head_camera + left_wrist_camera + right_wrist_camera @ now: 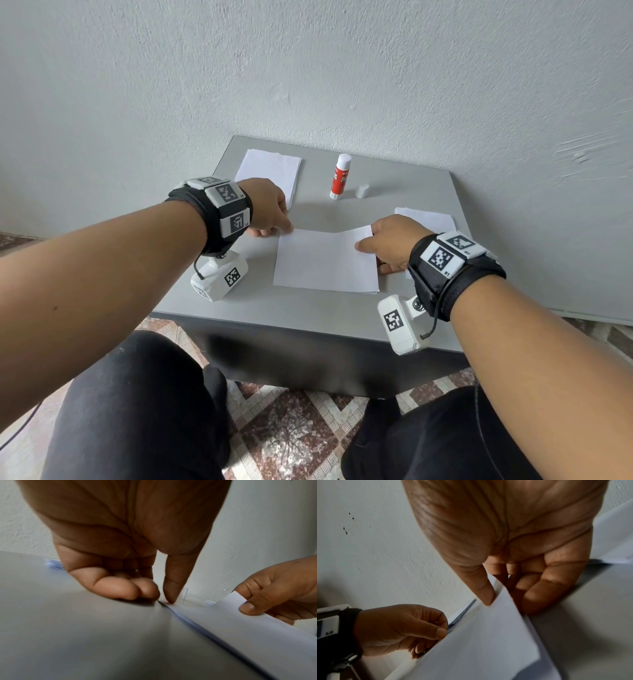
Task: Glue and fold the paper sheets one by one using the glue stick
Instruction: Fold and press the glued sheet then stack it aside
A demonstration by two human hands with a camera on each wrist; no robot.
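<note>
Both hands are working the same paper sheet (pixel 325 262), which sits near the middle of the grey table (pixel 291 308).

The left hand (pixel 265 209) is at the sheet's far left corner. From the left wrist view, the thumb tip is planted right on that corner while the other fingers (pixel 120 586) are curled under, knuckles resting on the table just beside the edge. So it's a pinch-ish press on the corner; whether a finger is actually under the paper there can't be told.

The right hand (pixel 394 243) has the far right corner properly pinched: thumb on top, fingers curled underneath, and that corner is lifted off the table. The right wrist view shows the paper's edge running up between the thumb (pixel 481 588) and the curled fingers. The far edge of the sheet sags a bit between the two hands, while the near edge lies flat on the table.

Other stuff on the table: the glue stick (pixel 340 176) stands upright toward the back, uncapped, with its cap (pixel 362 191) sitting just beside it on the right. A stack of sheets (pixel 270 171) lies at the back left, partly behind the left hand, and another small pile of paper (pixel 428 217) peeks out behind the right hand.
</note>
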